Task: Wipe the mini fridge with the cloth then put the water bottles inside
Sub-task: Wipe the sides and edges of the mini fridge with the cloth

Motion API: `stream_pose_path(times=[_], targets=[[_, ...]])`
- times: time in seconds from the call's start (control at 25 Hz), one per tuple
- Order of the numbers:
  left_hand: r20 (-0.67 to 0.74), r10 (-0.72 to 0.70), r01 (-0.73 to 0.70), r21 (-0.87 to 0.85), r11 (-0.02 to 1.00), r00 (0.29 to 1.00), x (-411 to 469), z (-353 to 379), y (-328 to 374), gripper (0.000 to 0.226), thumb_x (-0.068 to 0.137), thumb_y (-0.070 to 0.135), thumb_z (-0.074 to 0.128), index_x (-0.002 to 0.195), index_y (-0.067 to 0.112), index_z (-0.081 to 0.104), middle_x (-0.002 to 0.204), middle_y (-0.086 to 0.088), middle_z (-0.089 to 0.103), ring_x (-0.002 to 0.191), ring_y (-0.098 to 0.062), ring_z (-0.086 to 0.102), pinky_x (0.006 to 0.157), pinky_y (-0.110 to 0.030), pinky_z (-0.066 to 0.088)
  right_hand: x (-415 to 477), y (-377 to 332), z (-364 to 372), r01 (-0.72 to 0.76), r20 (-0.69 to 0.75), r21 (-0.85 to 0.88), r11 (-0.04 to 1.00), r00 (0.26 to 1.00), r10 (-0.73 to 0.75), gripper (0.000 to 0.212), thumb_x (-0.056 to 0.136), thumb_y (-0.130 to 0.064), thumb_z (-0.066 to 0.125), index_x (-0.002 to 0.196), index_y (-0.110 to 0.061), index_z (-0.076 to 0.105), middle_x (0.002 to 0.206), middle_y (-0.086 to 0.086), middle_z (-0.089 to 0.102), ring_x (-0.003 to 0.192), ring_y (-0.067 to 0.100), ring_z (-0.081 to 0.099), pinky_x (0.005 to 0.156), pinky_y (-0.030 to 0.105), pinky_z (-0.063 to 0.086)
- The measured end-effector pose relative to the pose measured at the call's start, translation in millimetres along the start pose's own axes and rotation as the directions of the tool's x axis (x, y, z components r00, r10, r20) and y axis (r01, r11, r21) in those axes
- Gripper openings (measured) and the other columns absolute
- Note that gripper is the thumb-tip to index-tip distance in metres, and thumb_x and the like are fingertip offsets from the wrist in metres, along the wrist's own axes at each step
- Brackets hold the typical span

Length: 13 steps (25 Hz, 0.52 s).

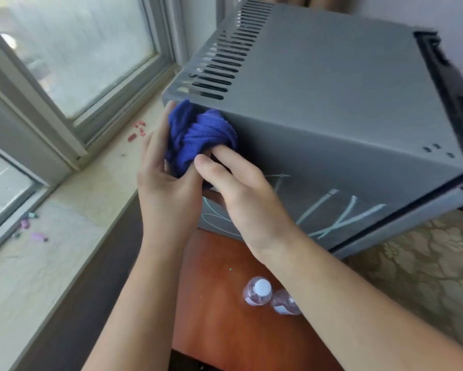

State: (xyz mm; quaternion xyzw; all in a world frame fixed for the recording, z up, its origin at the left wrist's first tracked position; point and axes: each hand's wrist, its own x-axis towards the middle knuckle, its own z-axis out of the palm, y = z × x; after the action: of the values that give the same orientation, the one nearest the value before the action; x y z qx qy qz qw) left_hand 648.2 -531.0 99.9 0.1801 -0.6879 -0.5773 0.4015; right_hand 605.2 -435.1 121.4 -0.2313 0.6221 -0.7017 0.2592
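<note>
While you are looking down at the mini fridge (332, 84), both of your hands are working the cloth (198, 132) at its near left corner. The blue cloth is bunched into a wad and is pressing against the fridge's edge, just below the row of vent slots (219, 73) on the grey top panel. Your left hand (166, 188) is grasping the cloth from the left, its fingers running up along the wad with the fingertips reaching the fridge corner. Your right hand (246, 202) is coming in from the right and is pinching the lower folds between thumb and forefinger, so the two hands are touching each other under the wad.

Pale chalk-like strokes (340, 215) are showing on the fridge's lower face, partly behind your right wrist. The fridge is sitting on a reddish wooden counter (219, 330), with one end over a patterned fabric (425, 263) at the right.

The water bottles (258, 290) are standing on the counter in front of the fridge, side by side and touching; the left one is showing a white cap, while your right forearm is covering part of the other.

Small pink bits (138, 131) and purple bits (35, 231) are lying on the window sill (64, 236) to your left, beneath the window (78, 49).
</note>
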Motion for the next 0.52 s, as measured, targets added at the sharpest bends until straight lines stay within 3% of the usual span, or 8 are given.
stream_pose_path(times=[0.04,0.12,0.24,0.4,0.52], targets=[[0.014,-0.001,0.001,0.01,1.0,1.0,-8,9,4,0.069,0.085,-0.011,0.062,0.146,0.019,0.053,0.14,0.007,0.059,0.133,-0.001,0.054,0.11,-0.023,0.043,-10,-1,-12,0.006,-0.006,0.028,1.0,1.0,-0.005,0.03,0.097,-0.027,0.058,0.102,0.001,0.064,0.106,0.019,0.069,0.1,0.026,0.065,0.102,0.052,0.05],[0.068,0.016,-0.018,0.023,1.0,0.998,-30,36,13,0.071,0.08,-0.013,0.061,0.143,0.019,0.057,0.138,0.005,0.059,0.132,-0.002,0.054,0.111,-0.023,0.043,-35,-2,-43,0.04,-0.078,0.026,0.999,0.996,-0.038,0.025,0.099,-0.023,0.057,0.104,-0.001,0.066,0.107,0.024,0.07,0.1,0.02,0.063,0.102,0.057,0.047],[0.187,0.053,-0.057,0.017,0.998,0.981,-74,92,26,0.076,0.072,-0.012,0.063,0.138,0.024,0.062,0.134,0.006,0.061,0.132,-0.007,0.054,0.113,-0.033,0.043,-85,1,-99,0.058,-0.231,0.089,0.994,0.972,-0.036,0.023,0.096,-0.023,0.057,0.102,-0.005,0.07,0.109,0.023,0.071,0.103,0.022,0.062,0.094,0.054,0.048],[0.336,0.07,-0.092,0.05,0.994,0.939,-146,174,38,0.07,0.072,-0.004,0.067,0.135,0.026,0.066,0.13,0.008,0.065,0.13,-0.003,0.051,0.113,-0.037,0.038,-150,5,-176,0.035,-0.411,0.351,0.936,0.904,0.12,0.031,0.1,-0.021,0.05,0.123,-0.012,0.069,0.125,0.012,0.073,0.113,0.025,0.065,0.092,0.041,0.051],[0.431,0.045,-0.089,0.082,0.993,0.901,-177,205,37,0.065,0.076,-0.002,0.068,0.136,0.025,0.065,0.132,0.008,0.065,0.128,-0.007,0.051,0.112,-0.038,0.039,-175,7,-205,-0.004,-0.466,0.45,0.893,0.852,0.238,0.039,0.102,-0.024,0.048,0.135,-0.012,0.063,0.13,0.013,0.071,0.106,0.018,0.07,0.079,0.031,0.06]])
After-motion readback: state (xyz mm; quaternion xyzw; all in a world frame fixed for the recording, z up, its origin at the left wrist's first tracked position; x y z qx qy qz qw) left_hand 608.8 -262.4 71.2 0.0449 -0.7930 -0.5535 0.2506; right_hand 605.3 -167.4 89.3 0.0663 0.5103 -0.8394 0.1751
